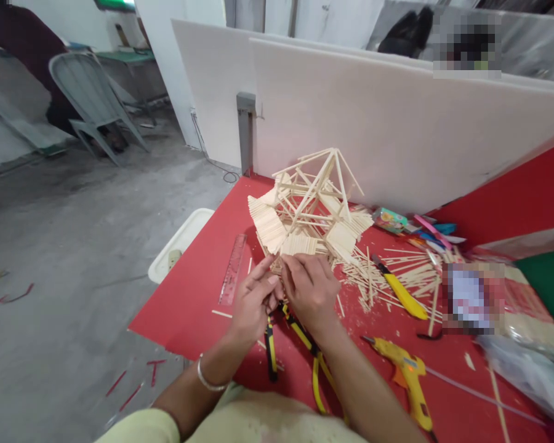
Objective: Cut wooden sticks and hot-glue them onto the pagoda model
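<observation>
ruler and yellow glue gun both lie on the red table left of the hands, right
Not quite: the yellow glue gun lies right of the right hand, as the head view shows. The ruler is left of the left hand, and both lie on the red table.

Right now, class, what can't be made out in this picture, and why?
Head view: anything between bare left hand and bare right hand, hidden by fingers.
Head view: numbers on the translucent pink plastic ruler, too small.
Head view: head of the person in dark maroon, cut off by picture's edge.
</observation>
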Demonstrator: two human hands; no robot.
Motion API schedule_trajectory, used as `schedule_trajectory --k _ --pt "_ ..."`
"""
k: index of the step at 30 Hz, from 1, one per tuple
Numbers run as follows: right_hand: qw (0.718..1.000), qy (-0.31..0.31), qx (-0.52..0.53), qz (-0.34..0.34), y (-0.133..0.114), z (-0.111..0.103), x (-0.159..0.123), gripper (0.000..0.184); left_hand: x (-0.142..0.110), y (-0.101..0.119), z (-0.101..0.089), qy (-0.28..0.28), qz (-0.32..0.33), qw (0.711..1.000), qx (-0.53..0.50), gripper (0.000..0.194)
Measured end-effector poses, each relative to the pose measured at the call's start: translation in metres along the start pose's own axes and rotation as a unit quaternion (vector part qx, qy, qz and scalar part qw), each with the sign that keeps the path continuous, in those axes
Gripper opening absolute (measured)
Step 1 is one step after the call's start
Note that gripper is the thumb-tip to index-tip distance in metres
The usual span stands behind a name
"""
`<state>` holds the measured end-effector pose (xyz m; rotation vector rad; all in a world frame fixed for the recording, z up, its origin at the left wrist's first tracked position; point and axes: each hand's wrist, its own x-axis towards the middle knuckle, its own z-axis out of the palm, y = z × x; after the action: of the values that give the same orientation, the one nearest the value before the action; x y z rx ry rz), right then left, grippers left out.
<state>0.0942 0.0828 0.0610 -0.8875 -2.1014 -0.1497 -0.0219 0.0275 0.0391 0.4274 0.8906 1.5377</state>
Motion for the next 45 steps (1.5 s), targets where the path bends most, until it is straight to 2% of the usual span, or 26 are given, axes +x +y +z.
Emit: schedule_trajectory --k 18,28,41,45 --pt "0.999 -0.021 0.023 0.016 0.004 0.004 0.003 0.026 0.001 -0.001 0.001 -0.003 0.007 1.0 0.004 0.055" --pt "0.999 -0.006 0.024 0.037 0.005 0.005 0.005 0.022 0.0 0.001 0.004 -0.007 0.015 1.0 0.016 0.056" --pt "1.0 0.006 0.017 0.01 0.007 0.006 0.003 0.027 -0.002 0.002 0.005 -0.008 0.029 0.999 0.018 0.058" --pt "0.999 0.02 0.031 -0.011 -0.002 0.0 -0.002 0.028 -0.011 0.004 0.003 0.0 0.045 0.999 0.012 0.051"
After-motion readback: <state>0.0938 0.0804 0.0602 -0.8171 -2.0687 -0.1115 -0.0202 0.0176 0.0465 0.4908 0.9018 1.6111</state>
